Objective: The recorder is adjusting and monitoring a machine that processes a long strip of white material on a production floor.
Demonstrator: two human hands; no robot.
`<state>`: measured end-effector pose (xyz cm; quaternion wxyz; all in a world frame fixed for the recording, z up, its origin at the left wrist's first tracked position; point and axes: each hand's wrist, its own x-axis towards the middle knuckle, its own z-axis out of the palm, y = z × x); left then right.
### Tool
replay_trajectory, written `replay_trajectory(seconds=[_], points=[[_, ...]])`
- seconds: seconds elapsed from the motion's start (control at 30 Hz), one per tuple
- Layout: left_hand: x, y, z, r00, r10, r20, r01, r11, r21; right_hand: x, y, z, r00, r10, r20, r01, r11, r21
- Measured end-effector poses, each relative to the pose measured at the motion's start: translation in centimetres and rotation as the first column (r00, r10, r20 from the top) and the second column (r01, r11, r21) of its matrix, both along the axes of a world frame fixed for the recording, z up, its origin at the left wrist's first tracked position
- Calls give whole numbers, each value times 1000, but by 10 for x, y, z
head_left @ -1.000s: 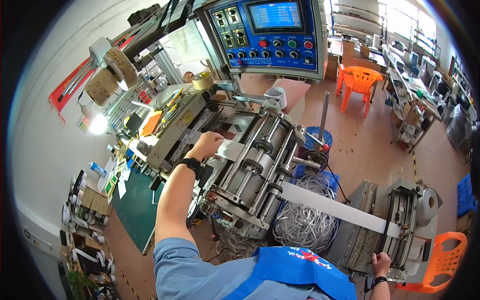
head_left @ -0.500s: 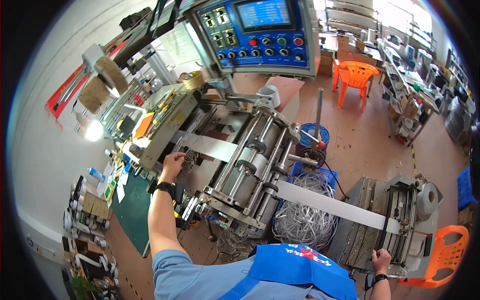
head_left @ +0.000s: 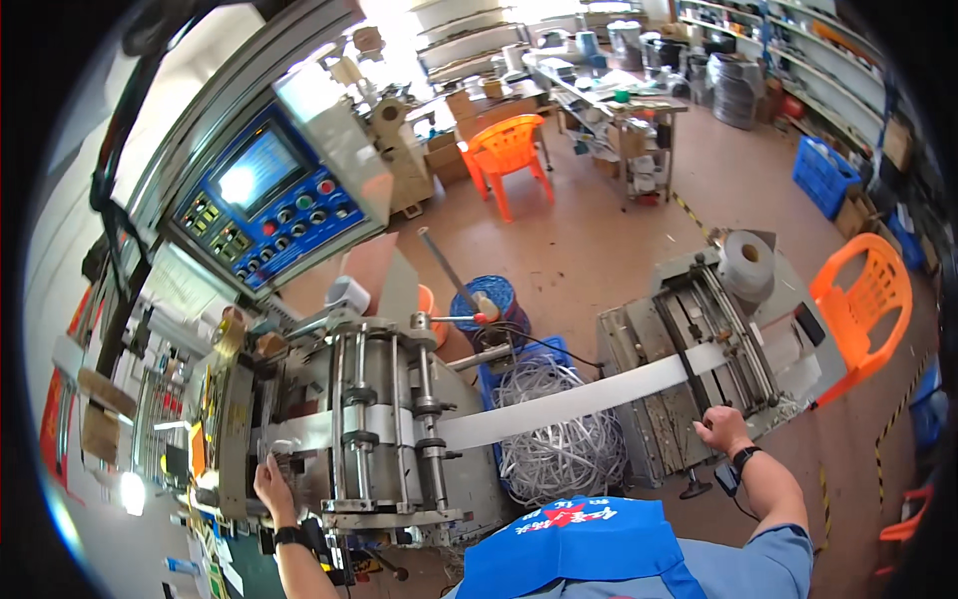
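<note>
The fingers of the left hand [head_left: 271,487] are bent at the far left end of the left machine [head_left: 399,521]; whether they pinch anything, I cannot tell. Those of the right hand [head_left: 725,429] curl loosely at the near edge of the right machine [head_left: 639,431]; what they grasp, if anything, is hidden.

The strip [head_left: 579,399] lies just beyond the left fingers and somewhat to their right. Its long axis runs left to right, rising slightly toward the right machine, where it passes beyond the right hand. The left hand looks a little nearer to it.

The strip is pale, flat and smooth-looking, bridging the gap between both machines and entering bright metal rods ringed with dark rollers [head_left: 361,437]. The right machine is boxy, its grey casing stained; a thick pale roll [head_left: 746,265] with a hollow core stands behind it. Below the strip, thin glossy shreds [head_left: 564,439] tangle over a blue plastic crate [head_left: 487,387].
</note>
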<state>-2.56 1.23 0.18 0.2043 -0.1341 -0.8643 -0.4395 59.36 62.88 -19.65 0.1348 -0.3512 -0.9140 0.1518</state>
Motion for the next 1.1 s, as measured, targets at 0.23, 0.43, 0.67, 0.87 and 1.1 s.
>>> replay_trajectory(seconds=[0.23,0.43,0.67,0.87,1.1], points=[[6,-17,-8,986,130,-104,-148,971,-188,4,1,3,1000,-2,1,2,1000,-12],[11,-34,-13,872,93,481,-101,995,-10,6,2,5,1000,-15,10,15,999,-38],[46,-5,17,717,-2,697,-30,999,34,7,3,6,998,-18,67,24,996,-82],[56,8,34,522,117,845,-124,990,-60,12,6,-1,1000,23,18,-21,994,-110],[33,-8,14,568,120,814,-25,991,-129,14,7,-1,1000,7,3,-7,992,-125]])
